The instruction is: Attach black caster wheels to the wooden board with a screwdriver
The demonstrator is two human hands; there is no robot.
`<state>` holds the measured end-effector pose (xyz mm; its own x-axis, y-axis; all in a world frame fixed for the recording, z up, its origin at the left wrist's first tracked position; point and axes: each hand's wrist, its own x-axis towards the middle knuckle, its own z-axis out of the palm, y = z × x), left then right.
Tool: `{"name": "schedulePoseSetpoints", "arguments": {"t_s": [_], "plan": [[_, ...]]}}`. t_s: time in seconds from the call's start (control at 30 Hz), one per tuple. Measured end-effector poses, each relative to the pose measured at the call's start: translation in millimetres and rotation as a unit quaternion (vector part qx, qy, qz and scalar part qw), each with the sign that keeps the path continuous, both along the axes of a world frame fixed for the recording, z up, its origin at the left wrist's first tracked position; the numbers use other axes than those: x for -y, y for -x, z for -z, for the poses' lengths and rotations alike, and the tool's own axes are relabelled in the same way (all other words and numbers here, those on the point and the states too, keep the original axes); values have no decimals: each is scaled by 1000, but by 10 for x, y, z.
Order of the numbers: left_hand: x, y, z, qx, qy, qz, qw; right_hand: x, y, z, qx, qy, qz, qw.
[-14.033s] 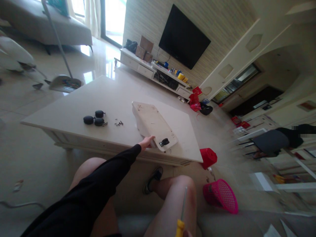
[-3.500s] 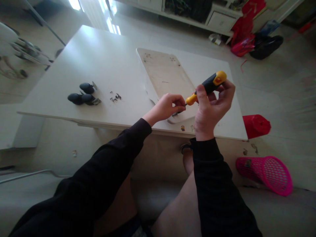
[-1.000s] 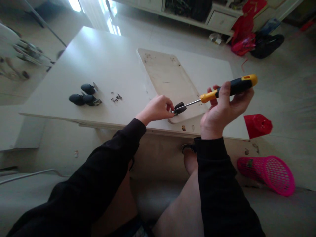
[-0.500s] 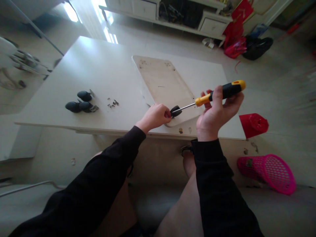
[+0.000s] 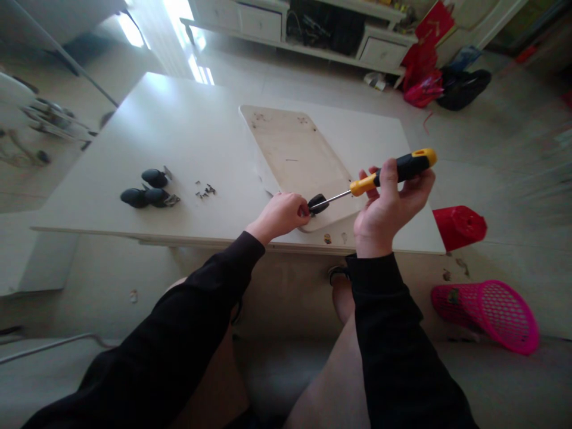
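Observation:
My right hand (image 5: 388,208) is wrapped round the yellow-and-black handle of a screwdriver (image 5: 409,167). Its metal shaft slants down to the left and passes over a black caster wheel (image 5: 319,203) at the near corner of an off-white board (image 5: 297,140). Pinched at that caster's left side is my left hand (image 5: 282,215), its fingertips closed by the mounting end. The screwdriver's tip and whatever screw it meets are hidden by the fingers. Farther left on the table lie loose caster wheels (image 5: 154,177) and several small screws (image 5: 205,190).
The white table (image 5: 192,131) carries the board, with its near edge just before my legs. On the floor at the right stand a red bin (image 5: 460,227) and a pink mesh basket (image 5: 504,316). A white cabinet (image 5: 261,24) runs along the back.
My right hand and the screwdriver have shifted slightly left, with the handle turned a little. My left hand stays at the caster. The whole view has moved slightly.

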<state>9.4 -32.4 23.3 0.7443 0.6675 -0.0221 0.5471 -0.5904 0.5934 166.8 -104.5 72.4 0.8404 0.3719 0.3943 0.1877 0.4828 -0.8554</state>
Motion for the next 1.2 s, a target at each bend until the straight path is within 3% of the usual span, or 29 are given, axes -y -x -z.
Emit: {"name": "schedulePoseSetpoints", "arguments": {"t_s": [0.17, 0.37, 0.6, 0.9, 1.03, 1.2], "plan": [[12, 4, 39, 24, -8, -2, 1000, -1, -7, 18, 10, 14, 11, 1000], [-19, -3, 70, 43, 43, -1, 998, -26, -66, 95, 40, 23, 22, 999], [28, -18, 8, 30, 20, -28, 999, -15, -41, 60, 43, 32, 36, 998], [-104, 14, 60, 116, 123, -55, 984, -9, -44, 38, 23, 20, 37, 999], [-412, 362, 46, 169, 150, -166, 960, -7, -51, 28, 11, 15, 28, 999], [-780, 1223, 187, 154, 154, -380, 899, 31, -70, -14, -11, 14, 14, 1000]]}}
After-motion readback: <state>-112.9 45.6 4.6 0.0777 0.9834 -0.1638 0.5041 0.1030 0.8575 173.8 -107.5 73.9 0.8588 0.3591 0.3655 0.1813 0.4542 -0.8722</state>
